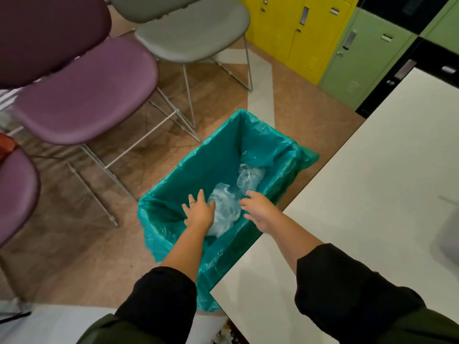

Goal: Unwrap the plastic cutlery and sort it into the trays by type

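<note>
Dark sleeves [347, 276] fill the bottom of the head view, both forearms reaching out over a bin lined with a teal bag [211, 160] beside the white counter [372, 170]. Left hand [198, 211] has its fingers [200, 196] spread, holding nothing; right hand [259, 212] is loosely open, also holding nothing. Crumpled clear wrapping [223, 207] lies between and below them, its long axis running away from the person. Neither hand is clearly nearer. No cutlery or trays are visible.
</note>
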`<state>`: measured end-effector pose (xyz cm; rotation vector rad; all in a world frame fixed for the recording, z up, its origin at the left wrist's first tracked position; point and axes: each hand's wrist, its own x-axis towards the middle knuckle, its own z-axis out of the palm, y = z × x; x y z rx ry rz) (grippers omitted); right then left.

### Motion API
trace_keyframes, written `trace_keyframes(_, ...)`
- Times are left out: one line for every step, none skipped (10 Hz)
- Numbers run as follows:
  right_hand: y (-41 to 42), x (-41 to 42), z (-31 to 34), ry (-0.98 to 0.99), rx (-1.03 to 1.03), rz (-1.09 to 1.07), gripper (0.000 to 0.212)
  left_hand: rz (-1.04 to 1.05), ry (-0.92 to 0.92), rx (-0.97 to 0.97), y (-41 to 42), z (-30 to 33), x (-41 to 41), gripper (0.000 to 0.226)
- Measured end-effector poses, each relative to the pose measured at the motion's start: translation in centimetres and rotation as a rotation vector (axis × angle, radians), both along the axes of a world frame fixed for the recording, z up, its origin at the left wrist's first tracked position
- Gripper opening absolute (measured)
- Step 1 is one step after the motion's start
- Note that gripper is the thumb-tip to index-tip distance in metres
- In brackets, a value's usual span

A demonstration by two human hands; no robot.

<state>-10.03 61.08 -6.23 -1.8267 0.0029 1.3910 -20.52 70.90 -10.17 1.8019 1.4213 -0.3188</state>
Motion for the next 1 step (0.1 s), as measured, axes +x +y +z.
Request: trace_keyframes(-0.99, -0.34, 1.18, -0.041, 0.054, -0.026, 0.055, -0.104, -0.025, 0.055, -0.67, 0.03, 0.44, 0.054)
